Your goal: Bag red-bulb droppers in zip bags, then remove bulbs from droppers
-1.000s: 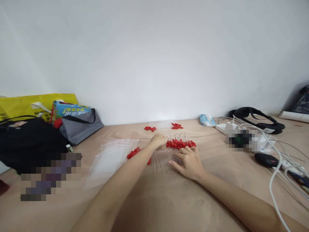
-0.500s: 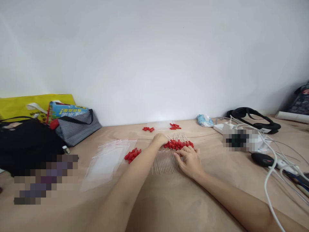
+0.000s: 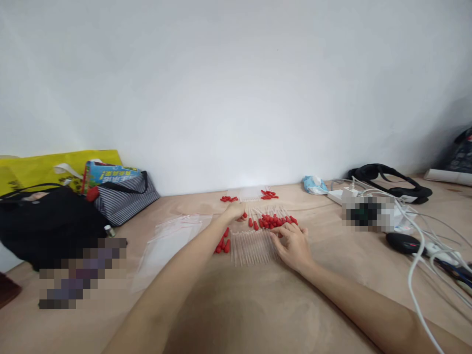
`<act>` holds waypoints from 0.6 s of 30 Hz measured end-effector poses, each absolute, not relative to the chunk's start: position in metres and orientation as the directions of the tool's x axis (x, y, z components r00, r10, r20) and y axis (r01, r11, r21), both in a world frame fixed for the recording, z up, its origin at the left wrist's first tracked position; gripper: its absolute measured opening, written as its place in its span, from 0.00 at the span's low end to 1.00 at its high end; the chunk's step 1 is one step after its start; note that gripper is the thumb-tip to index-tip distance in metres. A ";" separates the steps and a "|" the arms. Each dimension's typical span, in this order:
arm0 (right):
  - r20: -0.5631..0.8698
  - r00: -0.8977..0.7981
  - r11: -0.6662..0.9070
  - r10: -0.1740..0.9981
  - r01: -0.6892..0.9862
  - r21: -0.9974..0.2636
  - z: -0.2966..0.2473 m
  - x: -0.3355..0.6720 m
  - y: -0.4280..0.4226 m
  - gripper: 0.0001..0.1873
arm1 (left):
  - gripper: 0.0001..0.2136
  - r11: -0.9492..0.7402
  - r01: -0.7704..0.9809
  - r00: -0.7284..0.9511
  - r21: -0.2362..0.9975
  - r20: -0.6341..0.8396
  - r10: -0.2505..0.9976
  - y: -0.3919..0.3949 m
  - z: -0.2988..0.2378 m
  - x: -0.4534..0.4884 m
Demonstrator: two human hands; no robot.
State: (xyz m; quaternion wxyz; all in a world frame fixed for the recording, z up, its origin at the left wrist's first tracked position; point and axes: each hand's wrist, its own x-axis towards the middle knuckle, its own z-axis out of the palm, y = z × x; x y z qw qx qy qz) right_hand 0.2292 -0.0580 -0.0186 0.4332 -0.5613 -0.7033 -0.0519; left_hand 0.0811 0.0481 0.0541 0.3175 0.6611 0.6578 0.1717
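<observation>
My left hand (image 3: 236, 211) reaches over the table, fingers closed at the red bulb of a dropper (image 3: 245, 215); part of this dropper is hidden by the hand. To its right lies a row of droppers with red bulbs (image 3: 273, 221), their clear tubes pointing toward the wall. My right hand (image 3: 294, 244) rests at the right end of that row, thumb and fingers apart beside the bulbs. Nearer to me is a row of clear thin tubes (image 3: 252, 248), its right end by my right thumb. Loose red bulbs (image 3: 222, 244) lie left of the tubes, partly behind my left forearm.
Clear zip bags (image 3: 165, 246) lie flat on the left. Toward the wall are another clear bag (image 3: 250, 192) and small groups of red bulbs (image 3: 270, 194). A striped bag (image 3: 125, 196) and black bag (image 3: 51, 221) stand left; white cables (image 3: 415, 265) and a headset (image 3: 391, 184) lie right.
My left hand has moved left and slightly up from the dropper row, uncovering bulbs at its left end. My right hand stays by the row. The view has shifted slightly.
</observation>
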 end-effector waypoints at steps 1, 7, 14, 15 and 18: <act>0.679 0.005 0.384 0.734 0.822 -0.421 -0.019 0.229 -0.057 0.11 | 0.12 0.020 0.748 0.106 0.663 -0.149 0.983 0.038 0.058 0.073; 0.755 -0.115 0.569 0.645 0.732 -0.374 -0.015 0.230 -0.062 0.15 | 0.09 -0.390 0.692 0.357 0.607 0.183 0.916 -0.042 0.056 0.015; 0.701 -0.443 0.724 0.559 0.672 -0.153 -0.004 0.209 -0.083 0.19 | 0.07 -0.697 0.568 0.471 0.438 0.521 0.712 -0.078 0.011 0.001; 0.694 -0.469 0.736 0.547 0.664 -0.131 -0.004 0.205 -0.085 0.17 | 0.07 -0.715 0.551 0.472 0.431 0.545 0.693 -0.077 0.006 0.003; 0.693 -0.507 0.763 0.513 0.639 -0.097 -0.005 0.198 -0.086 0.12 | 0.09 -0.756 0.509 0.491 0.412 0.582 0.648 -0.076 0.001 0.007</act>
